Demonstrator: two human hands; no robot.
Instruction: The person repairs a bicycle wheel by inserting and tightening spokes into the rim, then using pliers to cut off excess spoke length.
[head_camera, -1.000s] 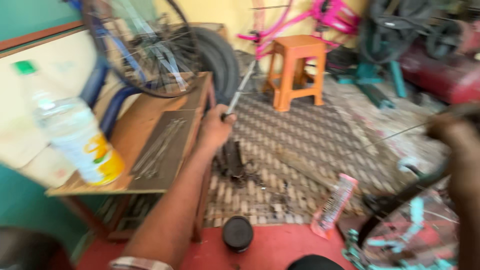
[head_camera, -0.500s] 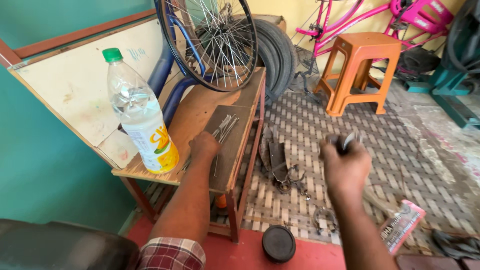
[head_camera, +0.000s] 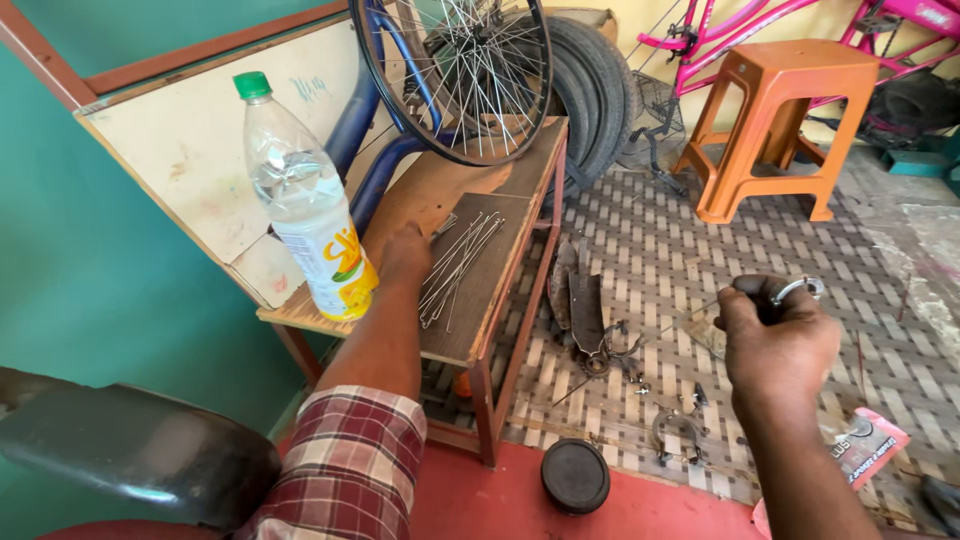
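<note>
Your left hand (head_camera: 405, 252) rests knuckles-up on the small wooden table (head_camera: 520, 160), its fingertips at the near end of a loose bundle of spokes (head_camera: 458, 265); whether the fingers have pinched one you cannot tell, since the back of the hand hides them. The spokes are thin, straight, silver-grey wires, fanned out slightly on a dark board on the tabletop, running away from you toward the bicycle wheel (head_camera: 455, 75) that stands at the table's far end. Just left of your hand stands a clear plastic bottle (head_camera: 305, 205) with a green cap and a yellow label. Your right hand (head_camera: 775, 345) hovers over the woven mat (head_camera: 680, 240), curled into a fist around a small metal tool (head_camera: 795, 290) whose ring-shaped end sticks out above the thumb.
</note>
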